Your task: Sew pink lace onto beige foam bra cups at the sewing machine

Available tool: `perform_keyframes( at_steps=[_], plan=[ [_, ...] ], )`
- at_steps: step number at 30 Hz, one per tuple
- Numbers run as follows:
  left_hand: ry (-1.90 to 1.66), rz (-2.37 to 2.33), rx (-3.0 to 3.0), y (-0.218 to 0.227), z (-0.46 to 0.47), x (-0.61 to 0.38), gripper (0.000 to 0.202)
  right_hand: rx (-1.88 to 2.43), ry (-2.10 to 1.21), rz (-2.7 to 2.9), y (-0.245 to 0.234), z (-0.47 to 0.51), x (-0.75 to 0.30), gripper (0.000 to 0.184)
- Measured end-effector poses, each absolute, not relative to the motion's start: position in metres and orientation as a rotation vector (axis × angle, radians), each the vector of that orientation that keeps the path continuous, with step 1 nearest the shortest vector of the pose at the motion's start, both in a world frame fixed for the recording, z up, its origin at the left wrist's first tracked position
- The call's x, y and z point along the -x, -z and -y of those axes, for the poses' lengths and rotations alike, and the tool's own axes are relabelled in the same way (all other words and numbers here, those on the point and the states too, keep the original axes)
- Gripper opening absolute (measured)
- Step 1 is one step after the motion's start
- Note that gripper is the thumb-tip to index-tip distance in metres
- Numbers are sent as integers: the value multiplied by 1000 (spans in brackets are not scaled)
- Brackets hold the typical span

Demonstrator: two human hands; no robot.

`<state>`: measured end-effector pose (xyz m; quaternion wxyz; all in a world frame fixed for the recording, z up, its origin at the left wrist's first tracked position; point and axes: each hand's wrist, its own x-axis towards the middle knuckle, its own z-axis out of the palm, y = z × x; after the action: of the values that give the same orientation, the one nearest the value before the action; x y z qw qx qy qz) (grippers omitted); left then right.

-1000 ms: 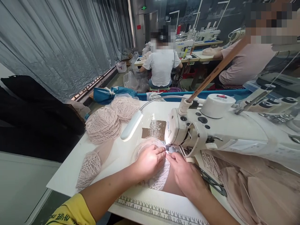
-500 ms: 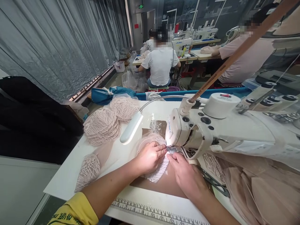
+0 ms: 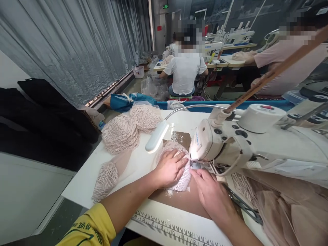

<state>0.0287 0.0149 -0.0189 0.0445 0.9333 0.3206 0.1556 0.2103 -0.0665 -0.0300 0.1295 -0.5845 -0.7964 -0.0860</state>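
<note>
A white sewing machine [image 3: 230, 147] stands on the white table [image 3: 82, 184]. My left hand [image 3: 170, 167] lies on a pale lace piece [image 3: 183, 182] just left of the needle, fingers stretched flat and pressing it down. My right hand [image 3: 212, 193] rests in front of the needle, fingertips pinching the lace edge at the presser foot. Beige fabric [image 3: 184, 201] lies under the lace. The needle itself is hidden behind the machine head.
Stacks of lace cups [image 3: 123, 131] sit at the table's far left, and one more lace piece [image 3: 106, 176] near the left edge. A lamp [image 3: 156, 136] hangs over the work. Scissors [image 3: 243, 205] and beige fabric pieces [image 3: 287, 208] lie right. Other people sit at machines behind.
The lace piece has fed further under the presser foot. My left hand's fingers have flattened onto it. The camera view has shifted to the left.
</note>
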Motion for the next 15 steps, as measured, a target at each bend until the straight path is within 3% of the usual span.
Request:
perform_keyframes(
  at_steps=[9,15],
  plan=[
    [-285,-1225,-2739,-8,0,-9,42,1435,282,2255,46,62,-221,36],
    [-353,-1565,-2554,-28,37,94,74,1412,183,2229,55,60,-227,35]
  ],
)
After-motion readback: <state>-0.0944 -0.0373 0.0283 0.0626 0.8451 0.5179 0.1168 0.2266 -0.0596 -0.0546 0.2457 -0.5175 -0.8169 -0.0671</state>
